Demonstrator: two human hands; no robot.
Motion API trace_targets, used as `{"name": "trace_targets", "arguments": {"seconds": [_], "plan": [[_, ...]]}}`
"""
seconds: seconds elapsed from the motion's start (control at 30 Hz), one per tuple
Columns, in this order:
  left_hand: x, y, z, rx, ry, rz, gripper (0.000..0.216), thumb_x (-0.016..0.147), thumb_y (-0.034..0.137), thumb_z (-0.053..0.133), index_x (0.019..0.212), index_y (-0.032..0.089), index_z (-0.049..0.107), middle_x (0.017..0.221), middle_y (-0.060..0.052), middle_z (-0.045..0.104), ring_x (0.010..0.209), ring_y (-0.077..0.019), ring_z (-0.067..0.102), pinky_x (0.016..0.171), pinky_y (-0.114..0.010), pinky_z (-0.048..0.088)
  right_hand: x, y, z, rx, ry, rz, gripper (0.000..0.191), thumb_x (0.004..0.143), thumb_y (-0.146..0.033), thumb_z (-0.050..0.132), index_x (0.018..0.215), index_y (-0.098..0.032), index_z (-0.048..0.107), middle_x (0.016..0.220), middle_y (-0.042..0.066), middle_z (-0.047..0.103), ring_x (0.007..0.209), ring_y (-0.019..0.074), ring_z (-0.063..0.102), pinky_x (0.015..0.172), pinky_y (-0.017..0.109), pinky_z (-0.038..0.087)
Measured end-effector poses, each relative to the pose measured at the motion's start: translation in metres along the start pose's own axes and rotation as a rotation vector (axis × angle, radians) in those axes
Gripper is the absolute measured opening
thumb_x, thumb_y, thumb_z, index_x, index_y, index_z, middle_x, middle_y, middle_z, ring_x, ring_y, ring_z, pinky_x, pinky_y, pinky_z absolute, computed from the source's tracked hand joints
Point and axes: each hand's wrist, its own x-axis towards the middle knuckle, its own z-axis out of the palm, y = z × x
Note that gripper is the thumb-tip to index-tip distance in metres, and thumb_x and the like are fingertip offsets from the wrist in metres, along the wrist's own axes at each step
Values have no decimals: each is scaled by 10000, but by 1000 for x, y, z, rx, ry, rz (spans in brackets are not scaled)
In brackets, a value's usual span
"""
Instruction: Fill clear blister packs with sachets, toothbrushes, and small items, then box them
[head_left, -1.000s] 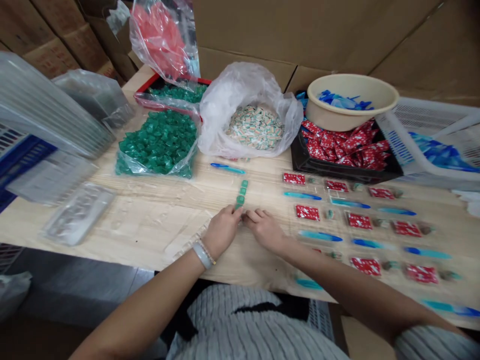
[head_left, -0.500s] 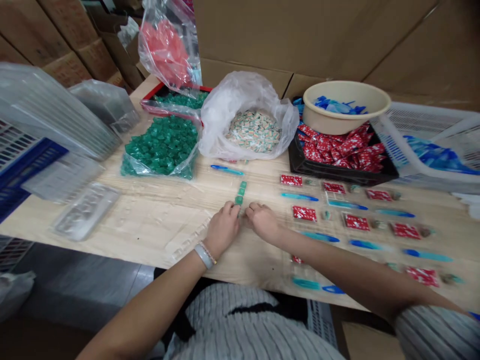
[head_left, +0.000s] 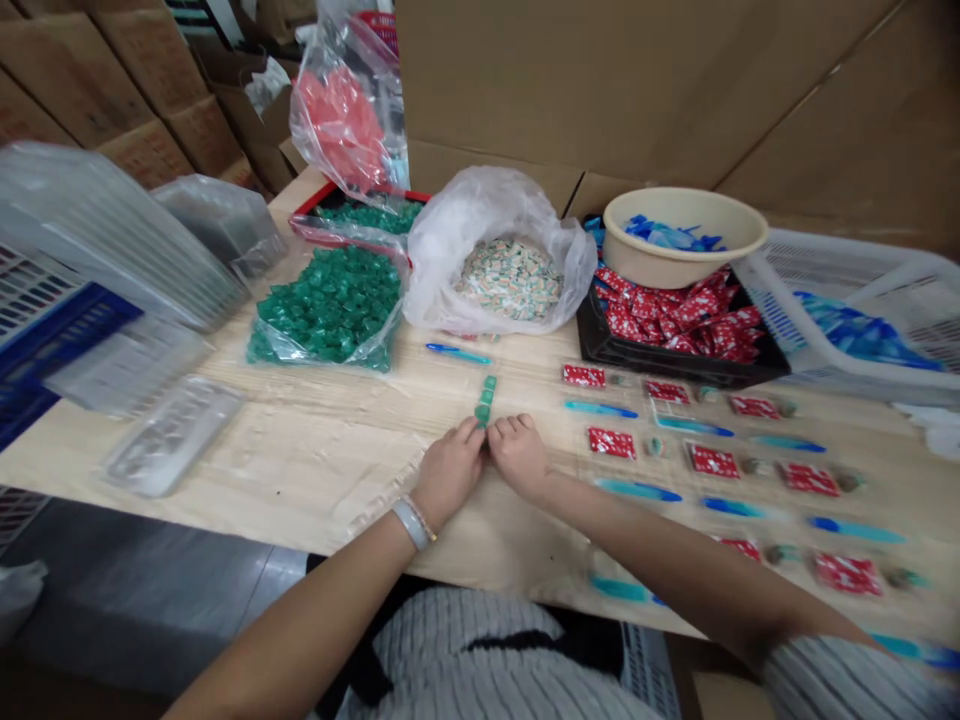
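Observation:
Several small green square pieces (head_left: 487, 396) lie in a short row on the table. At the near end of the row, my left hand (head_left: 454, 466) is closed, its fingertips right by the nearest piece. My right hand (head_left: 519, 455) is closed too, knuckles up, just right of my left hand. Whatever the fingers pinch is hidden behind them. Beyond the row lies a blue pen-like piece (head_left: 458, 353). A clear plastic bag (head_left: 390, 330) spills a heap of green pieces (head_left: 330, 305) to the left; a white plastic bag (head_left: 431, 280) holds small printed pieces (head_left: 514, 280).
To the right sit clear trays with red packets (head_left: 714, 461) and blue pieces (head_left: 634, 490). Behind them stand a black tray (head_left: 600, 345) of red packets, a cream basin (head_left: 682, 270) and a white basket (head_left: 847, 250). Stacked clear trays (head_left: 127, 230) stand left.
The whole view has shifted slightly, so the table sits lower in the picture. Both hands stay together at the row's near end, and my right fingers are curled closer against my left hand.

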Motion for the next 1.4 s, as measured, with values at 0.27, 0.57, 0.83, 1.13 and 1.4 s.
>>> {"name": "trace_targets", "arguments": {"seconds": [0.27, 0.57, 0.83, 1.13, 1.4], "plan": [[-6, 1, -5, 41, -99, 46, 288, 814, 142, 363, 1051, 169, 525, 1132, -94, 538, 906, -206, 522, 749, -324, 448, 5, 45, -24, -12, 35, 166, 185, 766, -77, 411, 739, -146, 581, 751, 101, 616, 734, 215, 560, 681, 321, 342], [76, -116, -103, -57, 363, -128, 210, 829, 196, 388, 910, 165, 579, 894, -63, 577, 851, -160, 527, 781, -280, 410, 196, 42, -134, 329, 472, 14, 171, 800, -218, 392, 689, -169, 513, 640, 35, 551, 609, 148, 504, 578, 245, 341], [162, -234, -151, 271, 182, -362, 176, 743, 235, 536, 869, 145, 621, 934, -107, 559, 914, -227, 528, 761, -314, 425, 416, 63, -171, 229, 478, 248, 341, 748, -122, 459, 1089, -118, 471, 972, 139, 551, 825, 197, 502, 682, 298, 355], [147, -259, -148, -202, 447, -335, 237, 741, 185, 499, 942, 121, 608, 887, -89, 618, 845, -196, 565, 826, -329, 424, 361, 0, -64, 131, 32, -304, 259, 788, -197, 440, 1012, -205, 570, 987, 68, 549, 844, 167, 539, 708, 263, 411], [126, -213, -161, -1732, 384, -611, 253, 711, 119, 459, 944, 147, 554, 689, -18, 578, 591, -84, 559, 503, -161, 450, 341, -13, -59, 163, 43, -87, 307, 812, -111, 305, 980, -148, 559, 1038, 129, 497, 908, 236, 500, 722, 360, 409]]}}
